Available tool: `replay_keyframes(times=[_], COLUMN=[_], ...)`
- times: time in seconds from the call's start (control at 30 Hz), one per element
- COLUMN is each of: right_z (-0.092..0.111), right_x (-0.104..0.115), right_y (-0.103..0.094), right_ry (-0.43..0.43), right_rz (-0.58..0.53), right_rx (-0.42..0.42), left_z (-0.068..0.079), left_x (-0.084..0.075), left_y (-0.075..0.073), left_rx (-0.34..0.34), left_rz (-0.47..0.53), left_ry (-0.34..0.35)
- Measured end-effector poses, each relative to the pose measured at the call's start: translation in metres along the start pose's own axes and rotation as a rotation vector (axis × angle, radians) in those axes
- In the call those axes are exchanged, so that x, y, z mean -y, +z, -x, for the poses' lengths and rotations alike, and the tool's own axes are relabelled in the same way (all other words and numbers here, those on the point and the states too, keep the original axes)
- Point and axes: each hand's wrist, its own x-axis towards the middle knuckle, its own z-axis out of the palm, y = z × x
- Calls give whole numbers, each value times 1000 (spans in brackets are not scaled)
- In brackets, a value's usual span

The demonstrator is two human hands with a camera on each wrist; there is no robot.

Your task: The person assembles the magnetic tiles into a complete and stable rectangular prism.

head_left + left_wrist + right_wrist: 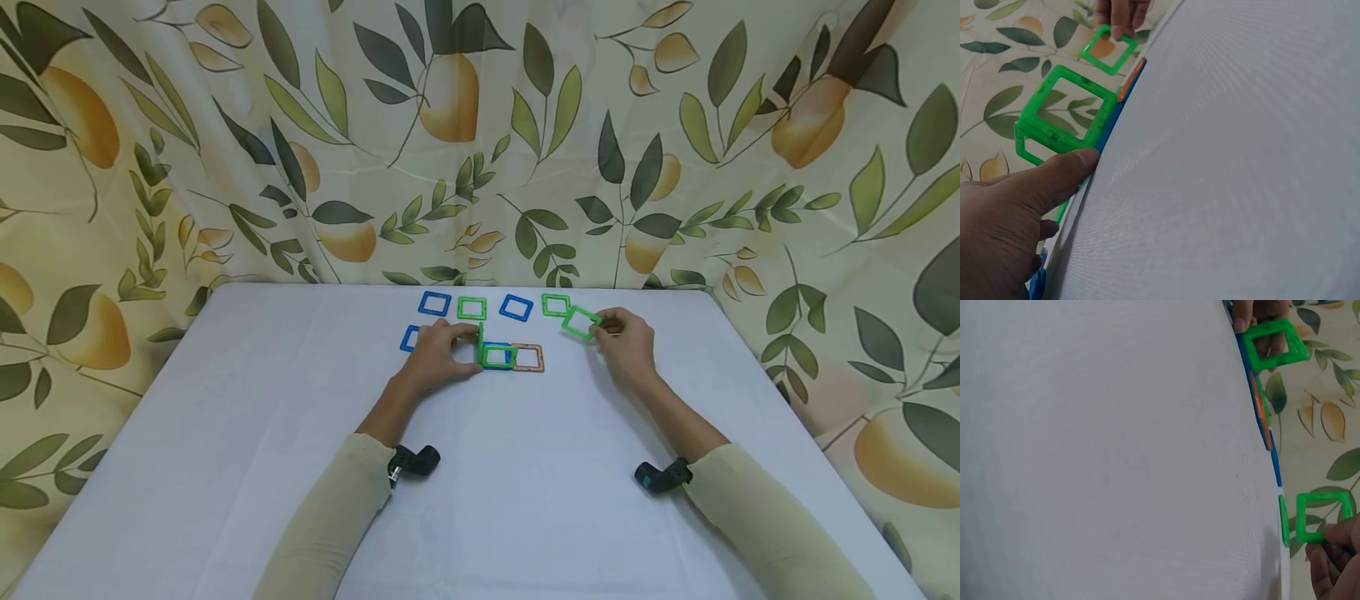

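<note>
Thumb and fingers of my left hand (435, 354) grip a green square magnetic tile (481, 343) that stands upright, edge-on in the head view. Joined to it at a corner is a second upright green tile (1105, 119), whose lower corner the left thumb touches in the left wrist view. Around their base lie a blue tile (495, 343) and an orange tile (542, 358). Off to the right, my right hand (628, 343) pinches one more green square tile (568, 317) by its edge, tilted, close to the back row.
Along the back of the white-covered table (525, 500) lie a blue tile (437, 293), a green tile (472, 317), another blue tile (513, 317) and a green tile (556, 296). A further blue tile (407, 338) is partly hidden by the left hand. Behind hangs a leaf-patterned curtain (480, 192).
</note>
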Motion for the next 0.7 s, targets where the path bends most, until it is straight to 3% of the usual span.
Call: replay_keyframes(times=[0.7], right_z=[13], right_x=[13], right_y=[7], right_ry=[-87], right_rz=[27], right_rx=[58], left_z=[0], left_x=[-2], left_y=[-2], left_rx=[7], left_rz=[-10], left_ry=[10])
